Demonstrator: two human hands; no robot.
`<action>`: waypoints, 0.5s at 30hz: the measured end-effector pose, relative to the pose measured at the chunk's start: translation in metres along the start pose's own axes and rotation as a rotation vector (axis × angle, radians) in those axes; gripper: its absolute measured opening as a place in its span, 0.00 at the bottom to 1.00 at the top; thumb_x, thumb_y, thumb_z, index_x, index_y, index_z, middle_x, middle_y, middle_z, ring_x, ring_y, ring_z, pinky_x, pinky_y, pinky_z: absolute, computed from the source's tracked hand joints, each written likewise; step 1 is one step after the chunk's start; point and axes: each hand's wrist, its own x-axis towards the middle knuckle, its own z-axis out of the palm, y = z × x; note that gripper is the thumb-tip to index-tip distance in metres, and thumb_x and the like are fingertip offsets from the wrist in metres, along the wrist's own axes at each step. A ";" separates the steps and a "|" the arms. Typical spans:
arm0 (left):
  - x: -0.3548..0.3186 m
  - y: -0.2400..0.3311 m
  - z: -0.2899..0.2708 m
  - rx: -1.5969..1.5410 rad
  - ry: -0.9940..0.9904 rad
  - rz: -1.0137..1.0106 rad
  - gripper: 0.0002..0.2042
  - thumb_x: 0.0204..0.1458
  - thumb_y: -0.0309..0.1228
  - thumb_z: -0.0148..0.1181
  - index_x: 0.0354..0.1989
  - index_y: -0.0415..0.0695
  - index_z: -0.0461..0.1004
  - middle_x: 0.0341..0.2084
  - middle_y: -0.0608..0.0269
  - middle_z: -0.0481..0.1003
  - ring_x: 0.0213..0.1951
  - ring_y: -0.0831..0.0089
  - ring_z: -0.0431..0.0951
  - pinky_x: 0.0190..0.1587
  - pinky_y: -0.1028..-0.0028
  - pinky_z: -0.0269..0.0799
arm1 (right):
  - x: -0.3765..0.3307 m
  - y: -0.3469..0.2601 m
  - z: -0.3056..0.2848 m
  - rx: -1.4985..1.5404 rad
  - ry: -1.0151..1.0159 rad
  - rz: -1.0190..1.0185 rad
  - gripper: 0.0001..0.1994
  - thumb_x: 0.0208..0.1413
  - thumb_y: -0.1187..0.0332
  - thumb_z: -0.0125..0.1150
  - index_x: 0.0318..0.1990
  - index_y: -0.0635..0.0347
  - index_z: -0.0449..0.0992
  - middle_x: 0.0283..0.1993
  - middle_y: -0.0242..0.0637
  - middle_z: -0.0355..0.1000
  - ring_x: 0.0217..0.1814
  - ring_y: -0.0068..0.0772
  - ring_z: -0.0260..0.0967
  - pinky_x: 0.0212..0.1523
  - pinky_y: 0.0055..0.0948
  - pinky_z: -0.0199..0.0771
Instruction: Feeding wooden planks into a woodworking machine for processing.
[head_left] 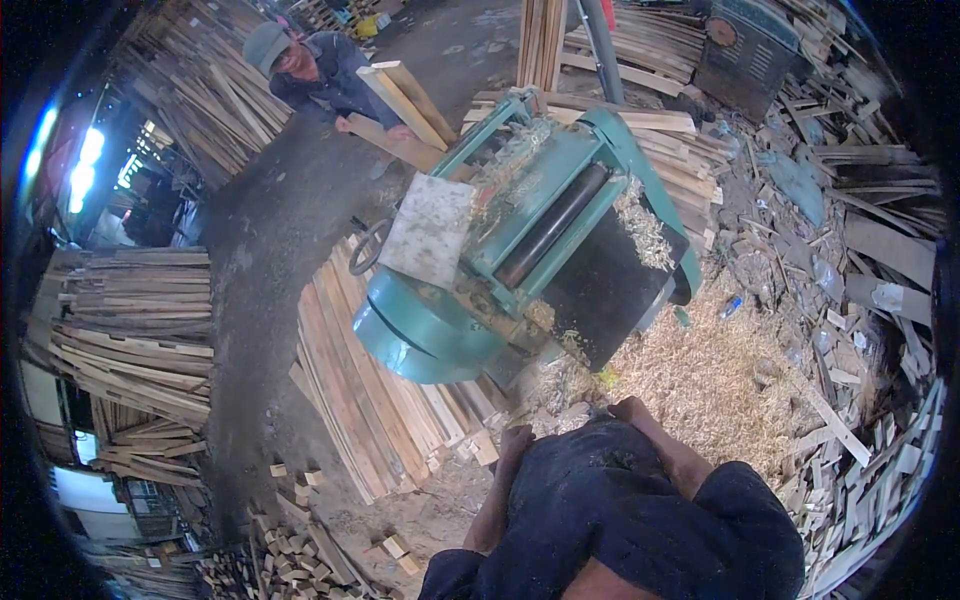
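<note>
Green-painted thickness planer (520, 250) is sitting just beyond both of the wearer's hands, shavings spilling over its bed and onto the sawdust heap (700, 370) to the right of the fingers. The wearer is standing at the outfeed side with both arms pulled in against the dark jacket (640, 500). Left hand (515, 442) is resting at the jacket's left edge, fingers curled loosely inward and gripping nothing that can be made out. Right hand (632, 408) is lying on the chest; its fingertips are mostly hidden, so whether they are clenched or released cannot be told, but no board is showing in it. Nothing is coming out over the roller (550, 225) right now. At the far end, well beyond the fingers, a co-worker's hand (400, 132) is steadying pale planks (405, 110) at the infeed. Judgement: this looks like the waiting step between passes, feeder loading, wearer idling as catcher. Next move probably calls for both hands reaching forward past the shavings to the outfeed lip, opening to take the plank end as it emerges, keeping fingertips clear of the roller, then swinging it left of the fingers onto the planed stack (370, 400) lying beside the machine.
</note>
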 end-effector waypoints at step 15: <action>0.005 -0.012 0.003 -0.136 -0.037 -0.071 0.14 0.48 0.40 0.55 0.28 0.38 0.74 0.23 0.56 0.75 0.24 0.71 0.73 0.26 0.69 0.66 | -0.028 -0.070 -0.070 0.435 0.130 0.290 0.19 0.49 0.55 0.57 0.23 0.67 0.74 0.19 0.56 0.67 0.18 0.38 0.66 0.26 0.42 0.66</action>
